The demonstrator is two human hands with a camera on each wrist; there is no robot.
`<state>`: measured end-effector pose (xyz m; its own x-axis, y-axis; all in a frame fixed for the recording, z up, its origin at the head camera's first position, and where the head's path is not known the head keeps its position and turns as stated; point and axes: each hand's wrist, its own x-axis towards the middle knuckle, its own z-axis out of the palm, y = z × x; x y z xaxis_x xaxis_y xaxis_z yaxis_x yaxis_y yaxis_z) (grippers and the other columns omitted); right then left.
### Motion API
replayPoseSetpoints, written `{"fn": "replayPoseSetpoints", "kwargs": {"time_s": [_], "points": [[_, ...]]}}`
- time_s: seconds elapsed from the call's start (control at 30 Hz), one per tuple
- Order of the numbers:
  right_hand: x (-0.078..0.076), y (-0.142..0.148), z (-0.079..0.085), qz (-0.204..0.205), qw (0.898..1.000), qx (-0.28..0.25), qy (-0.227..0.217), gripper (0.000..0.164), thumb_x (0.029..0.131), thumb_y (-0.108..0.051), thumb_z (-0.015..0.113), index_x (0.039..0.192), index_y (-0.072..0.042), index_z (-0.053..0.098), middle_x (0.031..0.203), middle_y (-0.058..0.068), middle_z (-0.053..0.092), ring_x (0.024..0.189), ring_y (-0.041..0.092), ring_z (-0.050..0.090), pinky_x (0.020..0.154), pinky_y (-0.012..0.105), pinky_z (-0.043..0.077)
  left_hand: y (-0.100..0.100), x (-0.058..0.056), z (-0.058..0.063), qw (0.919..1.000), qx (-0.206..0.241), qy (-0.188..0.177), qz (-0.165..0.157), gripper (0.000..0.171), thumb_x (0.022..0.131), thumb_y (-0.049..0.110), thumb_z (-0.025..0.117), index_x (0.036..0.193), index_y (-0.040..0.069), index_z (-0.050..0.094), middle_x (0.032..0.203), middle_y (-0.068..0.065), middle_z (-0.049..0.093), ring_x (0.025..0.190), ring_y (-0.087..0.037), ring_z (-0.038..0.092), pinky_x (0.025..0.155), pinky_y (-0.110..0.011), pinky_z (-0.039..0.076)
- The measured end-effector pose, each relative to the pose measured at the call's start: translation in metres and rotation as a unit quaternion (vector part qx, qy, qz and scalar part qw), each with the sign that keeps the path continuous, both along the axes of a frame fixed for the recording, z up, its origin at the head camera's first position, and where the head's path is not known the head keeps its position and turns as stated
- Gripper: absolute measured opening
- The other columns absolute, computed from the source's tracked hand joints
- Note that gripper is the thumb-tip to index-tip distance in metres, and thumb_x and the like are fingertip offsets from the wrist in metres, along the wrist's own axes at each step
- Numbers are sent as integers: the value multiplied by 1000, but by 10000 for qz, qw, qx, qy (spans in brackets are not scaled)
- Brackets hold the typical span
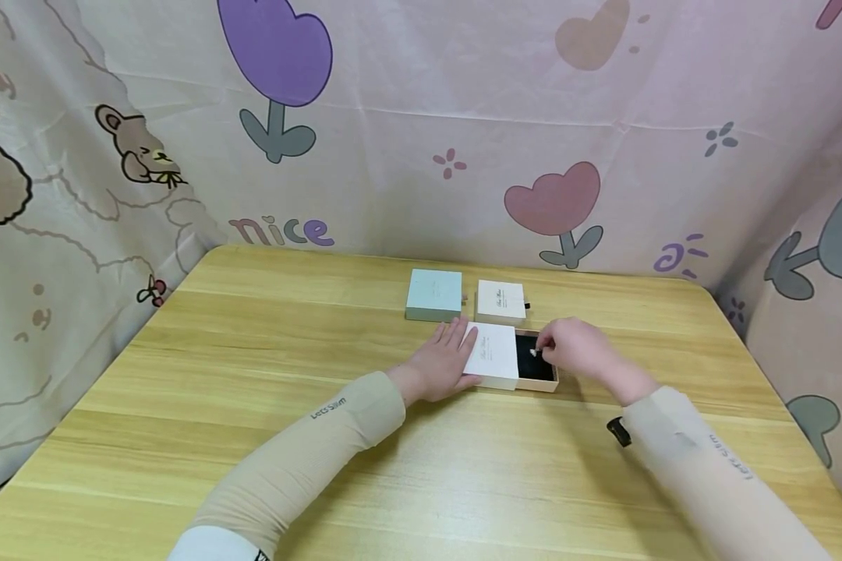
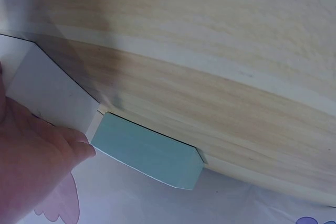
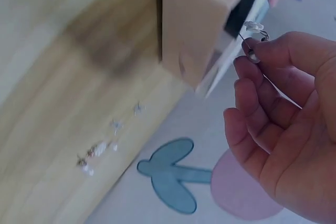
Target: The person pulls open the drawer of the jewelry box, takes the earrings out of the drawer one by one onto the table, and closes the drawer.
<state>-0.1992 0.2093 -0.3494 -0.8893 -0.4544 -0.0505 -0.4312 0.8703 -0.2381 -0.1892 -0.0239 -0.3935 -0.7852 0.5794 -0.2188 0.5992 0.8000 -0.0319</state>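
Note:
A white drawer-style jewellery box [image 1: 491,354] lies on the table, its black-lined drawer [image 1: 526,366] pulled out to the right. With fairly straight, spread fingers, my left hand [image 1: 438,365] rests against the left end of its white sleeve. Over the open drawer, my right hand [image 1: 578,347] pinches a small earring [image 3: 254,26] between thumb and fingertips. In the right wrist view the earring shows a clear, shiny front and a thin metal post. The drawer's pale outer wall [image 3: 194,30] stands just beside those fingers.
Behind the open box stand a light green box [image 1: 433,294] and a smaller white box [image 1: 501,301] with a black tab. Several small pieces of jewellery [image 3: 97,149] lie on the wooden table [image 1: 252,327]. A patterned cloth [image 1: 407,125] hangs behind the table.

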Motion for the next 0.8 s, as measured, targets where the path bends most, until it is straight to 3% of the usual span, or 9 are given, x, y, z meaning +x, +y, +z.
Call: {"fn": "replayPoseSetpoints", "kwargs": {"time_s": [0.23, 0.5, 0.8], "points": [[-6, 22, 6, -420, 9984, -379, 34, 16, 81, -2, 56, 86, 2, 71, 84, 13, 70, 78, 23, 63, 77, 44, 51, 0, -1, 0, 10000, -1, -7, -20, 77, 97, 55, 25, 151, 4, 4, 157, -20, -3, 146, -29, 1, 119, -41, 7], [-14, 51, -7, -934, 9942, -484, -241, 19, 83, -5, 55, 89, 6, 69, 93, 23, 68, 86, 34, 63, 83, 51, 48, 1, 0, 0, 10000, -56, -9, -22, 78, 97, 56, 25, 151, 4, 3, 157, -19, -3, 146, -29, 1, 119, -41, 7], [-16, 74, -13, -1195, 9910, -413, -441, 19, 83, -7, 56, 90, 6, 68, 89, 22, 67, 76, 28, 60, 75, 48, 48, 1, -1, 0, 10000, -26, 17, 3, 78, 97, 56, 25, 151, 4, 4, 157, -19, -3, 146, -29, 1, 119, -41, 7]]}}
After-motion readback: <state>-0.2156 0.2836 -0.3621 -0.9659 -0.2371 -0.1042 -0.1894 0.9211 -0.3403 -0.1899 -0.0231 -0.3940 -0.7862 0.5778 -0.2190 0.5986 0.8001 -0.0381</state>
